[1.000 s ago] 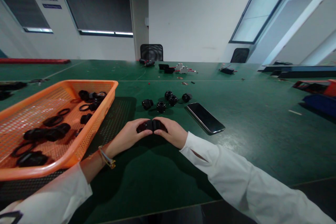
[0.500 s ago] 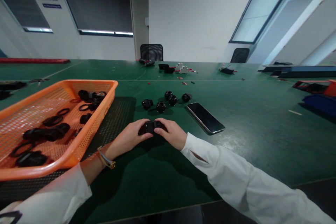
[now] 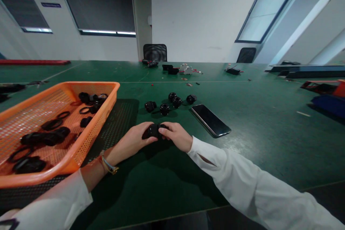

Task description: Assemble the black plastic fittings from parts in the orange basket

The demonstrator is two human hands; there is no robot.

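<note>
Between my two hands, just above the green table, is a black plastic cable gland (image 3: pixel 153 129). My left hand (image 3: pixel 137 137) wraps its fingers and thumb round the left end, hiding part of it. Thumb and fingertips of my right hand (image 3: pixel 178 137) pinch the smaller right end. Beyond the hands, several similar black cable glands (image 3: pixel 164 109) stand or lie in a loose group on the table. A phone (image 3: pixel 211 120) with a dark screen lies to the right of them.
An orange perforated basket (image 3: pixel 78 154) on the left holds black fittings and rings (image 3: pixel 45 137). Farther back lie small wired parts (image 3: pixel 185 69) and a dark tool (image 3: pixel 150 63). A blue bin (image 3: pixel 329 107) is at the right. The table's front edge (image 3: pixel 172 218) runs close below my hands.
My right fingers have shifted round the right end of the cable gland, with the thumb now higher. The left hand keeps its grip. The view has shifted slightly.
</note>
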